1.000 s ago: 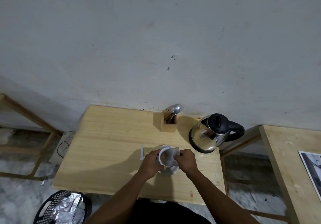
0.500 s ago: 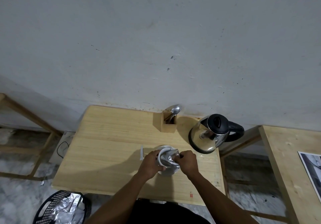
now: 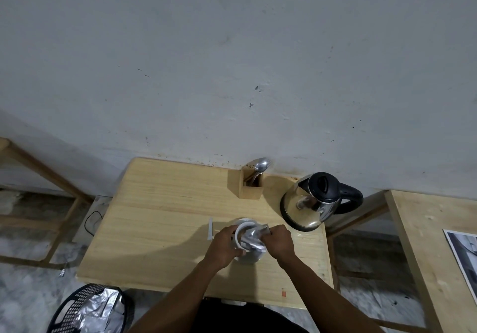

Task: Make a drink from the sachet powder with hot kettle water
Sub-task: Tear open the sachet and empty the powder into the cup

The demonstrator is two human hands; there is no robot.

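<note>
A crinkled silver foil sachet (image 3: 254,238) is pinched by the right hand (image 3: 279,242) over the round white cup (image 3: 245,239), which is gripped at its rim by the left hand (image 3: 224,247). The cup is seated on a white saucer (image 3: 251,257), apparently, on the pale wood-grain table (image 3: 165,219). A torn white strip (image 3: 210,228) lies just beside. The polished steel kettle (image 3: 313,201), black-lidded, stands near. 1 metal spoon (image 3: 260,167) is held upright in a square wooden holder (image 3: 250,184).

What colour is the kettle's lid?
Black, like its handle; the kettle body is shiny steel. It shows clearly in the head view.
</note>
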